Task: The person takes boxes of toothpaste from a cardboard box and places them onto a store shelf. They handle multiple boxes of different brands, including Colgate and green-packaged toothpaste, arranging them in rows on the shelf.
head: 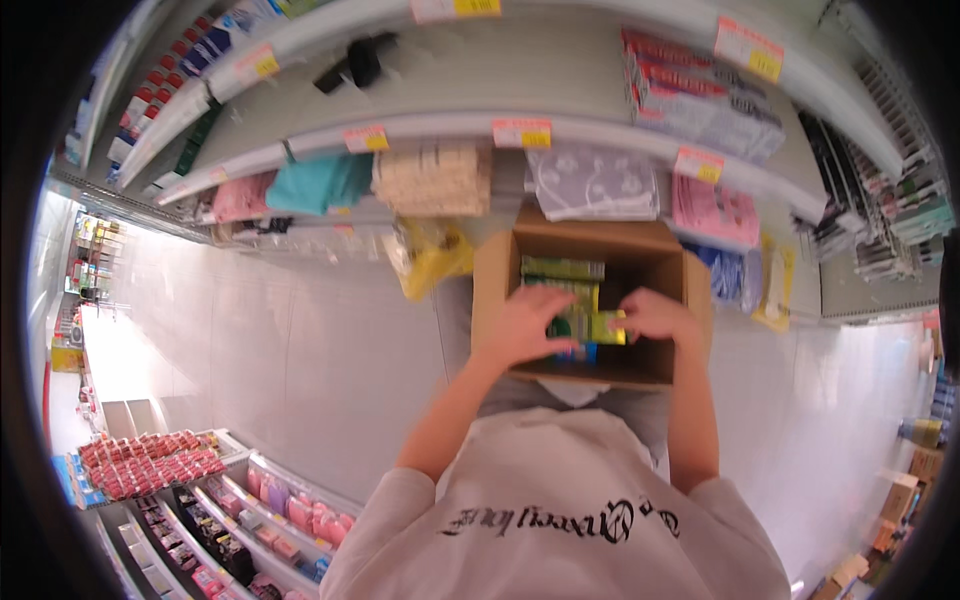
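An open cardboard box [499, 292] stands before me, its flaps folded outward. Inside, toward its left side, lie green and yellow cartons [562, 268], with a blue package [586, 353] near the front wall. My left hand [529, 322] reaches over the left wall, fingers spread over the green cartons; whether it grips one is hidden. The fingers of my right hand [656, 315] pinch the right end of a small yellow-green carton [609, 328] near the middle of the box.
Shelves behind the box hold folded towels [592, 184], red and white toothpaste cartons [697, 97] and a dark object [360, 64]. A yellow plastic package [431, 259] hangs beside the box's left flap. A shelf unit with pink goods [289, 502] stands at the lower left.
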